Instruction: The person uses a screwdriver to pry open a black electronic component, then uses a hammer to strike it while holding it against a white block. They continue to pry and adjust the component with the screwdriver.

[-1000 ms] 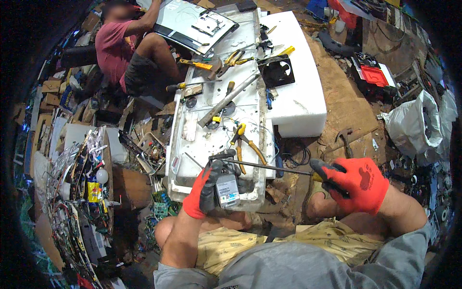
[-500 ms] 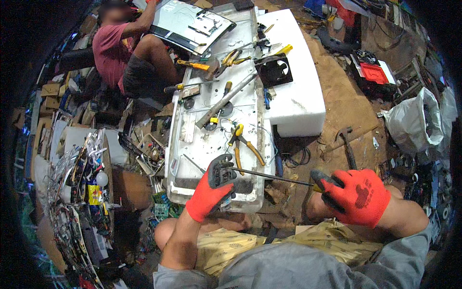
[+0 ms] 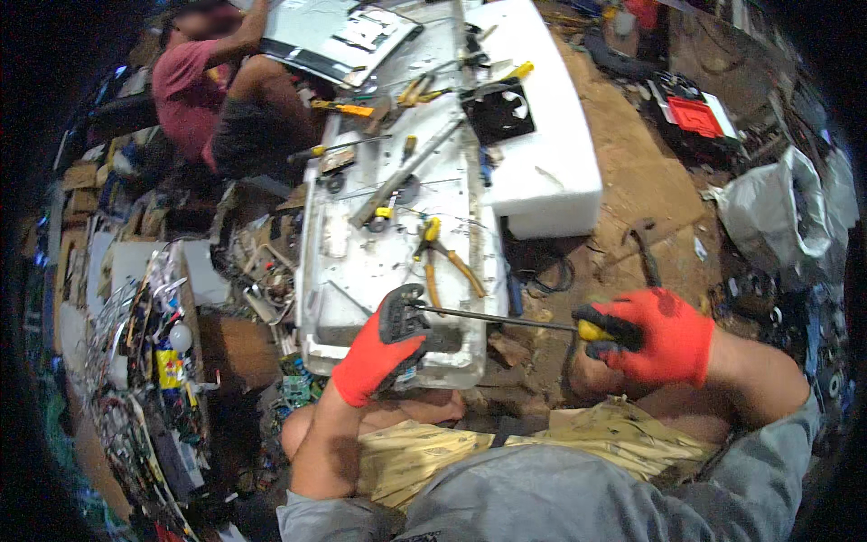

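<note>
My left hand (image 3: 379,348), gloved red, presses a small dark part (image 3: 411,348) against the near edge of the white panel (image 3: 361,262); its fingers are curled over the part, which is mostly hidden, so I can't say what it is. My right hand (image 3: 655,334) is closed around the yellow handle of a long screwdriver (image 3: 497,319), its thin shaft running left to the tip at my left fingers. To work cleanly, I'd keep the shaft level, the part pinned firmly, and my thumb off the tip. Yellow-handled pliers (image 3: 442,257) lie just beyond.
</note>
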{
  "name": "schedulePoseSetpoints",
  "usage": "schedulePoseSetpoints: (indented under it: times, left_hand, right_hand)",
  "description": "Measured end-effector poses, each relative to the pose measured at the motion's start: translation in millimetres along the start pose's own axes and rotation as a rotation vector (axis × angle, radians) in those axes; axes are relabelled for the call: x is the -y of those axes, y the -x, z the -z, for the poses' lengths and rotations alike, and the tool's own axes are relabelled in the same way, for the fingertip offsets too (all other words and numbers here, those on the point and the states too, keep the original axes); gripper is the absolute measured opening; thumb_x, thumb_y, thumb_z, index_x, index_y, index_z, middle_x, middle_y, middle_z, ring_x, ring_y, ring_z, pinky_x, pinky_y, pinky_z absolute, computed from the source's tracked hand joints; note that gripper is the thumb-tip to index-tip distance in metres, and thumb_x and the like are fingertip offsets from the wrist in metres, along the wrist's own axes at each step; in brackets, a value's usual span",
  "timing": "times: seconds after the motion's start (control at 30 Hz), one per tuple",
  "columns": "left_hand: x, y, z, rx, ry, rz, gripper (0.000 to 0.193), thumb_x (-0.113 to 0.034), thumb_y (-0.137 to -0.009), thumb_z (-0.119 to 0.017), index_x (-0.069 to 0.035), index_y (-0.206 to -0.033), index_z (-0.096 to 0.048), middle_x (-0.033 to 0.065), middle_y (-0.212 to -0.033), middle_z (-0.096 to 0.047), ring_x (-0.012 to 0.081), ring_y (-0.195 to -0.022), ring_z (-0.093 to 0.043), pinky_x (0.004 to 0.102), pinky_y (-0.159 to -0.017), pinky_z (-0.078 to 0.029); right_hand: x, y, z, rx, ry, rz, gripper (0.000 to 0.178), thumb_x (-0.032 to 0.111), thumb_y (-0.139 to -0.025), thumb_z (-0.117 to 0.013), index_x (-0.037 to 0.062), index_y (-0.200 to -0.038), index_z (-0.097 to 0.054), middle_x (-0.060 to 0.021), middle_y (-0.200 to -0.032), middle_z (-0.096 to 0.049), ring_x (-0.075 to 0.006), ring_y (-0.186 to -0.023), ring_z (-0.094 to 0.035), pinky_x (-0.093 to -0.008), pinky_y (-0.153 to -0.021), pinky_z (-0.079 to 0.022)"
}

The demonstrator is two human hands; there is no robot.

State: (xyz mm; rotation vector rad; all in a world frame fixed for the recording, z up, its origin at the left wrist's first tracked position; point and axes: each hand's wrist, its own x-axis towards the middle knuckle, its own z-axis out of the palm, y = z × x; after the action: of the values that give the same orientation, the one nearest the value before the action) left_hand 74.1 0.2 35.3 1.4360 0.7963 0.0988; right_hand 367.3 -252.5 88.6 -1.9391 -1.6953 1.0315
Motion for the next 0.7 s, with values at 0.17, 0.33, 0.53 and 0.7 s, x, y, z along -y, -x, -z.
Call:
schedulePoseSetpoints:
  times: [0.17, 0.33, 0.53, 0.7]
  left_hand:
    - [15, 3, 11, -0.029, -0.013, 0.009, 0.064, -0.003, -0.085, -0.070, -0.006, -0.143, -0.043, 0.0047, -0.108, -0.062, 0.0148, -0.095, -0.060, 0.0307, -0.083, -0.052]
    - [10, 2, 6, 0.075, 0.188, -0.015, 0.051, -0.010, -0.093, -0.061, -0.007, -0.142, -0.046, 0.0054, -0.110, -0.064, 0.0135, -0.090, -0.061, 0.0278, -0.079, -0.053]
    - [9, -3, -7, 0.054, 0.710, -0.112, 0.057, -0.024, -0.097, -0.060, -0.006, -0.147, -0.038, 0.0110, -0.111, -0.063, 0.0228, -0.090, -0.064, 0.0396, -0.067, -0.058]
    - [6, -6, 1, -0.027, 0.959, -0.216, 0.054, -0.017, -0.098, -0.054, 0.000, -0.147, -0.037, 0.0162, -0.115, -0.064, 0.0245, -0.087, -0.062, 0.0408, -0.074, -0.056]
  right_hand:
    - [-15, -11, -6, -0.033, 0.069, 0.065, 0.058, 0.035, -0.083, -0.069, 0.0063, -0.132, -0.057, -0.0203, -0.110, -0.064, -0.0397, -0.102, -0.064, -0.0455, -0.088, -0.053]
    - [0, -2, -1, -0.061, 0.317, 0.059, 0.054, 0.031, -0.080, -0.070, 0.0119, -0.129, -0.058, -0.0141, -0.110, -0.065, -0.0377, -0.093, -0.067, -0.0466, -0.079, -0.054]
    - [-10, -12, -2, -0.131, 0.018, 0.119, 0.056, 0.026, -0.079, -0.072, 0.0072, -0.129, -0.057, -0.0162, -0.116, -0.065, -0.0367, -0.105, -0.064, -0.0428, -0.088, -0.053]
    - [-8, -15, 2, -0.132, -0.150, 0.164, 0.055, 0.019, -0.081, -0.072, 0.0034, -0.131, -0.055, -0.0185, -0.123, -0.063, -0.0327, -0.114, -0.063, -0.0402, -0.095, -0.051]
